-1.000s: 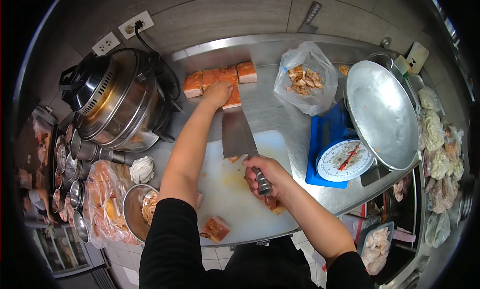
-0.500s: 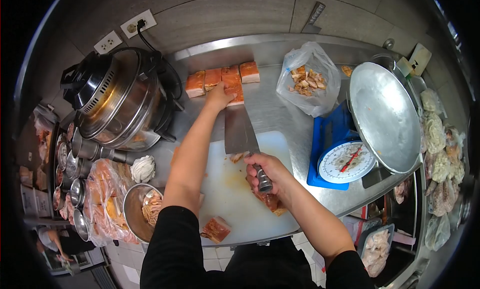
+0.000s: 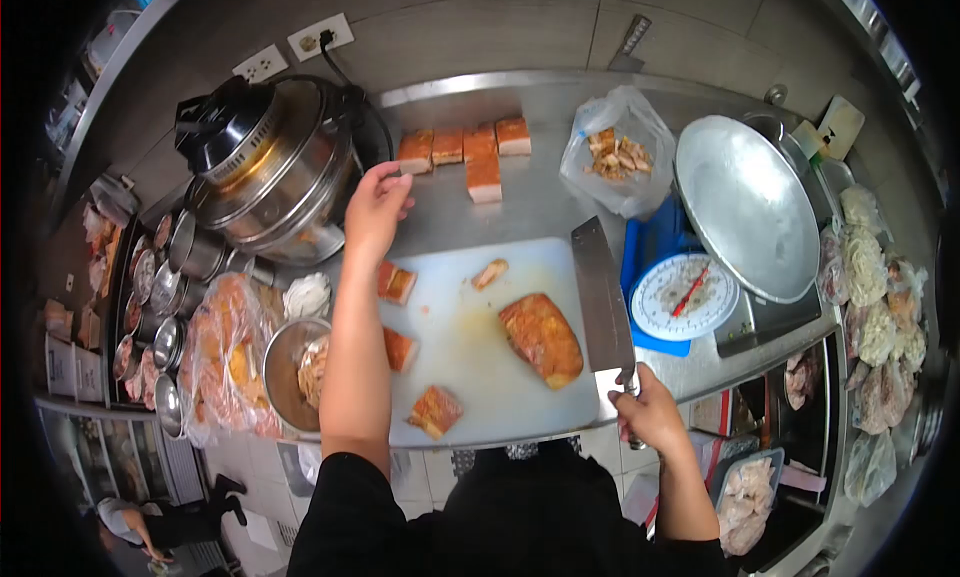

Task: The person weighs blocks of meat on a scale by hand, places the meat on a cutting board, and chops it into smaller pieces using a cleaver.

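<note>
My right hand (image 3: 652, 409) is closed around the handle of a cleaver (image 3: 602, 302), its broad blade pointing away from me over the right edge of the white cutting board (image 3: 455, 322). A large browned slab of pork belly (image 3: 541, 340) lies on the board left of the blade. My left hand (image 3: 377, 212) is raised above the steel counter, fingers loosely bent and apart, holding nothing. Just beyond it, several crisp-skinned pork belly blocks (image 3: 482, 165) sit side by side. Smaller chunks (image 3: 436, 411) and a thin scrap (image 3: 490, 274) rest on the board; my left forearm partly covers others.
A countertop glass-bowl oven (image 3: 270, 167) stands at left, with a steel bowl (image 3: 290, 372) of meat nearer me. On the right are a plastic bag (image 3: 620, 152) of meat pieces and a blue scale (image 3: 686, 297) with a large pan (image 3: 748, 209). Another person (image 3: 150, 522) appears far lower left.
My left hand has let go of a pork block and drawn back leftward. My right hand has carried the cleaver right, from mid-board to its right edge. The view has shifted slightly.
</note>
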Demonstrator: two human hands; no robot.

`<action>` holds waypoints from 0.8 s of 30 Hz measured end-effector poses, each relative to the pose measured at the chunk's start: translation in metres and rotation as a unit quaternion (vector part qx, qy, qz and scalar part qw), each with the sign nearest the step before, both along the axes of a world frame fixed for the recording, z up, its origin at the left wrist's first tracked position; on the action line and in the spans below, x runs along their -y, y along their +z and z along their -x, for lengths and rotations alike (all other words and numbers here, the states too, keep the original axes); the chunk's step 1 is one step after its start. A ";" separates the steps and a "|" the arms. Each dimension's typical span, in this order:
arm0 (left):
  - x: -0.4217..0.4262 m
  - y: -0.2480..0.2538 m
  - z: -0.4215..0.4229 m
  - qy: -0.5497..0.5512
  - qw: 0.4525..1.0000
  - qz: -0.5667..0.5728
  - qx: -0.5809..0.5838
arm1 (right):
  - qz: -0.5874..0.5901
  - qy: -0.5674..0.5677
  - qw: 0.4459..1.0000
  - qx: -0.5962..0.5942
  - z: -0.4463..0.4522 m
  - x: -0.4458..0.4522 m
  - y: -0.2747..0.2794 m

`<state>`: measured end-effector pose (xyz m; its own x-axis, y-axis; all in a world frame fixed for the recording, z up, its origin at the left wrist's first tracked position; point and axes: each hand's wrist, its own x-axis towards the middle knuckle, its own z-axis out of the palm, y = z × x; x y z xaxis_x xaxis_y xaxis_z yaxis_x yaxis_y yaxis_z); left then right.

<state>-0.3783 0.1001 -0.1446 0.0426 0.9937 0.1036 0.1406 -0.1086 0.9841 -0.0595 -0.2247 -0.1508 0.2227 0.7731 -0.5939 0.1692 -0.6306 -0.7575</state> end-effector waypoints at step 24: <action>0.272 -0.087 0.020 -0.070 0.929 0.136 -0.336 | -0.083 0.176 0.946 0.261 -0.023 0.066 -0.103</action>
<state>-0.3982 -0.1716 -0.2313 0.1375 0.9589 -0.2480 0.7368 0.0684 0.6726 -0.0361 -0.2903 -0.2541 0.1627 0.9269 -0.3382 0.7245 -0.3449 -0.5968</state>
